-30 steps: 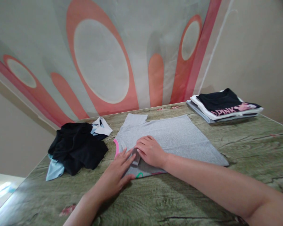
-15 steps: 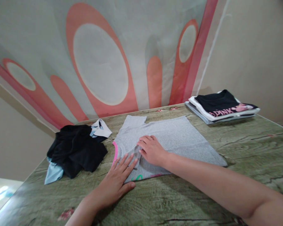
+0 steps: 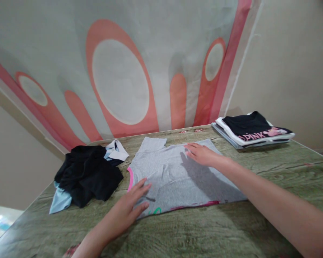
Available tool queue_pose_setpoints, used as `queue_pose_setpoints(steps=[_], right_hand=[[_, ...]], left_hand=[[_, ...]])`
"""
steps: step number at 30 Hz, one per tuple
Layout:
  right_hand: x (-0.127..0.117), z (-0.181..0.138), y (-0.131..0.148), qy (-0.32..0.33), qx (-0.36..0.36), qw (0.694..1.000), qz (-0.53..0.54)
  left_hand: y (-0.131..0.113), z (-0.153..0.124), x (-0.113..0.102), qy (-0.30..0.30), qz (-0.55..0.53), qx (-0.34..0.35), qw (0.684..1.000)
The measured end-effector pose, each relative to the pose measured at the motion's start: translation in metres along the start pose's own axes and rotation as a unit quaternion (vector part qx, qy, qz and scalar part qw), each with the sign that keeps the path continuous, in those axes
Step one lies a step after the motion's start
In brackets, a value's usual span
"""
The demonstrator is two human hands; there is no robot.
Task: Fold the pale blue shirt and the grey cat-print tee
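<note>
A grey T-shirt (image 3: 172,175) with a pink neckline lies spread flat on the green wood-grain table (image 3: 271,179), back side up. My left hand (image 3: 131,206) rests flat on the shirt's near left corner by the collar, fingers stretched out. My right hand (image 3: 201,154) lies flat with fingers extended on the far right part of the shirt, its arm crossing above the cloth and casting a shadow on it. Neither hand holds anything.
A crumpled heap of black and light-blue clothes (image 3: 87,173) sits to the left of the shirt. A stack of folded shirts (image 3: 254,130), a black one with pink lettering on top, stands at the far right. A wall hanging with orange ovals (image 3: 121,71) backs the table.
My right hand has slid from the shirt's near middle, beside my left hand, out to its far right part. The small fold between the hands is gone and the cloth lies flatter.
</note>
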State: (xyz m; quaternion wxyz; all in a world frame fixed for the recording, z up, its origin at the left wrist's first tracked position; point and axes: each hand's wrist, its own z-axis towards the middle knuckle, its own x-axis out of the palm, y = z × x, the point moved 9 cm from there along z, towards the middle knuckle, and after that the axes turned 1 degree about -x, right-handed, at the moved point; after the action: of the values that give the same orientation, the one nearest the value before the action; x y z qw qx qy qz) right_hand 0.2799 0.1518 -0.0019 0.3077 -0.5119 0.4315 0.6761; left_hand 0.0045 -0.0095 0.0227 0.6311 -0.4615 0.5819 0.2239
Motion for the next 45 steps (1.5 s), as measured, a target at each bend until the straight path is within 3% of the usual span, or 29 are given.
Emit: queue_pose_setpoints(steps=[4,11,14,17,20,22,24,29,31,34,37,40,45], right_hand=[[0.012,-0.025,-0.038,-0.018,-0.031,0.999,-0.041],[0.015,-0.043,-0.066,-0.066,-0.003,0.997,-0.051],[0.012,-0.044,-0.064,-0.078,-0.003,0.996,-0.045],[0.009,-0.047,-0.063,-0.08,-0.002,0.996,-0.044],[0.001,-0.046,-0.059,-0.058,0.008,0.997,-0.059],[-0.007,-0.041,-0.047,-0.038,0.013,0.996,-0.076],[-0.017,-0.032,-0.02,-0.025,-0.006,0.996,-0.082],[-0.022,-0.01,0.092,-0.036,-0.174,0.984,0.016],[-0.016,-0.006,0.12,-0.064,-0.212,0.973,0.059],[-0.006,-0.005,0.129,-0.135,-0.221,0.959,0.118],[0.003,-0.01,0.126,-0.169,-0.246,0.941,0.157],[0.006,-0.014,0.127,-0.166,-0.276,0.932,0.164],[0.008,-0.02,0.139,-0.145,-0.319,0.925,0.148]], left_hand=[[0.008,0.026,-0.014,-0.11,0.005,-0.036,0.993],[-0.003,0.085,0.014,-0.129,0.023,-0.023,0.991],[-0.006,0.087,0.015,-0.153,0.015,-0.026,0.988],[-0.003,0.075,-0.007,-0.204,-0.001,-0.021,0.979],[-0.001,0.064,-0.024,-0.137,-0.019,0.019,0.99],[-0.003,0.057,-0.023,-0.04,-0.03,0.054,0.997],[-0.004,0.049,-0.021,0.014,-0.04,0.068,0.997],[-0.004,0.047,-0.019,-0.026,-0.064,0.057,0.996],[0.003,0.05,-0.019,-0.058,-0.096,0.042,0.993],[0.037,0.055,-0.029,-0.138,-0.172,-0.047,0.974],[0.089,0.055,-0.033,-0.215,-0.299,-0.179,0.912],[0.121,0.06,-0.024,-0.212,-0.39,-0.249,0.861],[0.127,0.066,-0.017,-0.178,-0.404,-0.263,0.858]])
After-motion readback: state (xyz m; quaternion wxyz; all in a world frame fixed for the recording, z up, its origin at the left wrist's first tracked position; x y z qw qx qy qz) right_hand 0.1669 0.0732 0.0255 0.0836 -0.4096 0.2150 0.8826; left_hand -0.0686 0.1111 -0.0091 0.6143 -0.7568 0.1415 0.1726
